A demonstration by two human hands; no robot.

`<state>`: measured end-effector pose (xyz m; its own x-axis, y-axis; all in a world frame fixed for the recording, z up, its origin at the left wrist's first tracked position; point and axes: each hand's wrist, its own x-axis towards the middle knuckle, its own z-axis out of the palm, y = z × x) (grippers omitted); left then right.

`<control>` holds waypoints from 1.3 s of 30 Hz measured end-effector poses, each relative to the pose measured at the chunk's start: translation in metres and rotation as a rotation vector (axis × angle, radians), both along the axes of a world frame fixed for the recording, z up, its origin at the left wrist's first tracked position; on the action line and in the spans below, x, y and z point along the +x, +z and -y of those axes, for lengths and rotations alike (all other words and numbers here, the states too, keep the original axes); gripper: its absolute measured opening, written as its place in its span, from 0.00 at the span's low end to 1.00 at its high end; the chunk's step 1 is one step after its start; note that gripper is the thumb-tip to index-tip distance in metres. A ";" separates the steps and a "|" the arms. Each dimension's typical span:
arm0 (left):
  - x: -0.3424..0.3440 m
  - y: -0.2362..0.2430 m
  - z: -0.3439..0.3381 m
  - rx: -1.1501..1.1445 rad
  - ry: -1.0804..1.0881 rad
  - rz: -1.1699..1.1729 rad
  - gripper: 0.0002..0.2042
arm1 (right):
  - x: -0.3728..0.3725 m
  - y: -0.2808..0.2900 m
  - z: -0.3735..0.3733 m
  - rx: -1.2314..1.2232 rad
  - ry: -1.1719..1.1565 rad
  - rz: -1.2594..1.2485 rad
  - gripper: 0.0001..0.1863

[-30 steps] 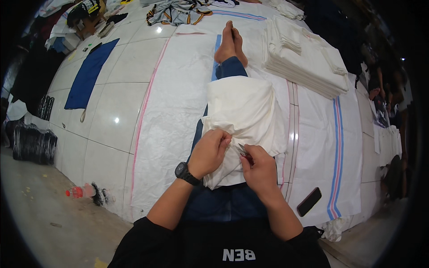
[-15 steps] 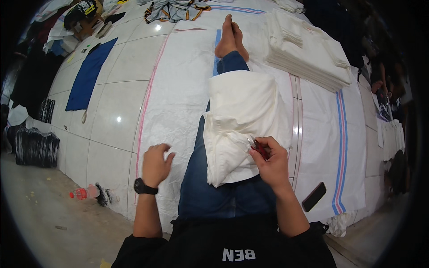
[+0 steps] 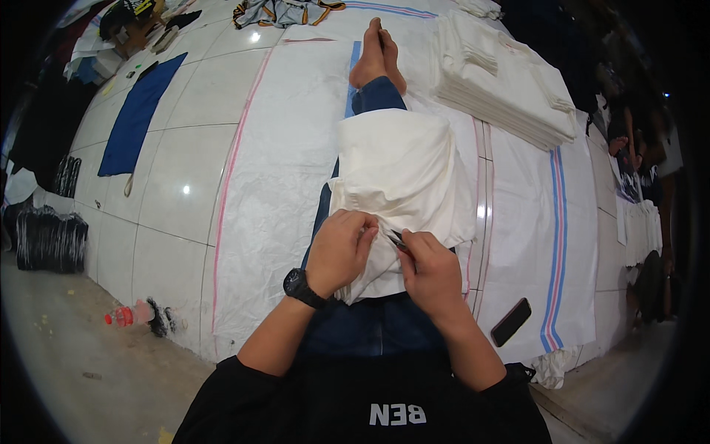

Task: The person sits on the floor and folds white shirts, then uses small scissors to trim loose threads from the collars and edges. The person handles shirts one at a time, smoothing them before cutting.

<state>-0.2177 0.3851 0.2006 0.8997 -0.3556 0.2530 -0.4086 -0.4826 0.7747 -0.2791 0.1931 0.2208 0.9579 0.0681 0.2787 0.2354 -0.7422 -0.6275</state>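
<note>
Cloth on legs; folded stack ahead right; phone on sheet, right; bottle left.

Glare-spotted tiles, seemingly murky rim

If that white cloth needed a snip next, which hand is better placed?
Probably the right hand: it holds a small pointed tool, tip over the white cloth. The left hand pinches that cloth and shows no tool.

The white cloth looks matt (softly creased), the floor tiles glossy, the sheet crinkled plastic.
</note>
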 end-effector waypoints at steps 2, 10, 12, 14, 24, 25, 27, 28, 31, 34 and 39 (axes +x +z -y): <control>-0.003 0.001 0.001 -0.021 0.025 0.033 0.04 | 0.002 -0.001 -0.006 -0.156 0.032 0.041 0.12; -0.008 -0.005 -0.067 -0.162 0.199 -0.017 0.05 | 0.006 0.004 -0.005 0.049 -0.032 -0.005 0.15; -0.013 -0.012 -0.130 0.097 0.449 -0.070 0.04 | 0.002 0.006 0.006 0.231 -0.155 -0.035 0.17; -0.028 -0.026 -0.196 0.670 0.522 -0.227 0.07 | 0.000 0.007 0.015 0.263 -0.217 -0.090 0.18; -0.044 -0.171 -0.171 0.351 0.225 0.087 0.18 | 0.049 0.057 0.014 0.941 0.176 -0.177 0.38; -0.037 -0.179 -0.158 0.438 0.054 0.107 0.21 | 0.049 0.057 0.013 0.900 0.147 -0.201 0.39; -0.028 -0.189 -0.141 0.647 -0.268 0.047 0.33 | 0.043 0.054 0.018 0.850 0.050 -0.246 0.34; -0.026 -0.191 -0.145 0.742 -0.200 -0.062 0.34 | 0.038 0.047 0.020 0.823 -0.012 -0.278 0.31; -0.031 -0.188 -0.182 0.794 0.127 -0.190 0.39 | 0.021 0.023 0.040 0.744 -0.169 -0.351 0.24; -0.049 -0.172 -0.252 1.049 0.673 -0.427 0.39 | 0.004 0.001 0.062 0.819 -0.288 -0.297 0.18; -0.090 -0.141 -0.330 1.018 1.010 -0.254 0.31 | -0.008 -0.017 0.078 0.868 -0.400 -0.183 0.13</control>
